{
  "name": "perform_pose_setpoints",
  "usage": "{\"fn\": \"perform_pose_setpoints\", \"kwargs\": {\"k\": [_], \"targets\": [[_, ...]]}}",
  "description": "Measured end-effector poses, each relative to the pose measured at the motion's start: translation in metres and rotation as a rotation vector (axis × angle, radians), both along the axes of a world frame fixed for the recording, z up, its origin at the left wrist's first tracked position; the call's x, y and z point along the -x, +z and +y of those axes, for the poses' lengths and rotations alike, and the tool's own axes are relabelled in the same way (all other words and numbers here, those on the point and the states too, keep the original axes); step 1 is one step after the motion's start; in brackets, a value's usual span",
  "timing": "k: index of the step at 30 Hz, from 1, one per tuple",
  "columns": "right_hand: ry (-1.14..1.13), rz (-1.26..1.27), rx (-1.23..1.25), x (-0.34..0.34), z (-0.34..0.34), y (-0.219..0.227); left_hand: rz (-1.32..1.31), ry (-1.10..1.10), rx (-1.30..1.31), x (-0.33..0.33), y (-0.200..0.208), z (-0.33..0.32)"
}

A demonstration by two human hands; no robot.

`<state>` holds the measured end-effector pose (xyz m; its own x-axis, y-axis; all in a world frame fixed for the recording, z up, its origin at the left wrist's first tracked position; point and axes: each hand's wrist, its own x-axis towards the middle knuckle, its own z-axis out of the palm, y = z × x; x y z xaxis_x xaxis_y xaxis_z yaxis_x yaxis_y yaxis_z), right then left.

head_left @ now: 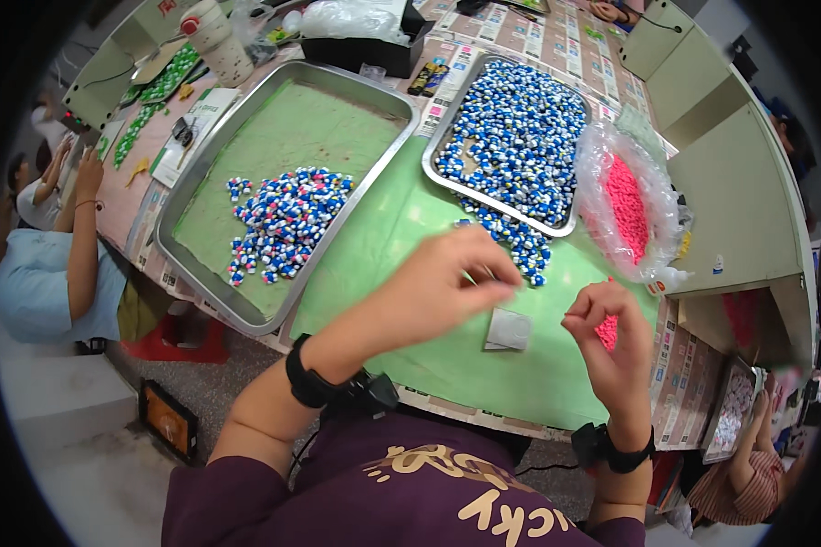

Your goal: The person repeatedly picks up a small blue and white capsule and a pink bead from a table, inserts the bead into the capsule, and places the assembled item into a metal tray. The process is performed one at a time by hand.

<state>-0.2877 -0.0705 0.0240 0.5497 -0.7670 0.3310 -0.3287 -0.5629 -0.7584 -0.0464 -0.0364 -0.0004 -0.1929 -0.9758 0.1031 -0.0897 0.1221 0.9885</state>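
My left hand [447, 287] hovers over the green sheet, thumb and fingers drawn together in a pinch. Whatever sits between its fingertips is too small to make out. My right hand [618, 351] is also pinched, beside a small heap of pink pieces [607, 330] that it partly covers; I cannot make out what it holds. On the sheet between both hands lies a small grey square pad [508, 329]. Just beyond my left hand, loose blue-and-white pieces [523, 248] spill below the metal tray of blue-and-white pieces [567, 228].
At left, a large metal tray [166, 239] holds blue-and-white pieces with pink bits [287, 219]. A clear bag [602, 150] of pink pieces and a small white bottle [668, 281] stand at right. A black box [360, 53] is behind. Other people sit nearby.
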Motion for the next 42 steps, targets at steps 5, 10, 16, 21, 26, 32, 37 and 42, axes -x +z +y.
{"fn": "perform_pose_setpoints", "kwargs": {"k": [5, 10, 16, 21, 26, 32, 37, 42], "targets": [[0.115, -0.097, 0.033, -0.014, 0.015, 0.02, 0.46, -0.234, -0.272, 0.019, 0.013, 0.015], [0.119, -0.172, -0.043, -0.015, 0.022, 0.018, 0.463, -0.236, -0.296, 0.019, 0.017, 0.019], [0.028, -0.432, -0.344, -0.02, 0.029, 0.018, 0.155, 0.055, 0.151, 0.033, 0.017, 0.026], [0.012, -0.553, -0.553, -0.028, 0.031, 0.021, -0.04, 0.236, 0.399, 0.038, 0.019, 0.027], [0.02, -0.663, -0.722, -0.031, 0.03, 0.015, -0.11, 0.309, 0.467, 0.04, 0.017, 0.027], [-0.021, -0.435, -0.373, -0.036, 0.03, 0.008, -0.078, 0.315, 0.393, 0.04, 0.011, 0.029], [0.112, -0.042, -0.025, -0.025, 0.008, 0.013, 0.065, 0.302, 0.153, 0.033, 0.007, 0.029], [0.215, 0.419, 0.188, -0.013, -0.002, 0.003, 0.158, 0.299, -0.02, 0.01, 0.002, 0.029]]}}
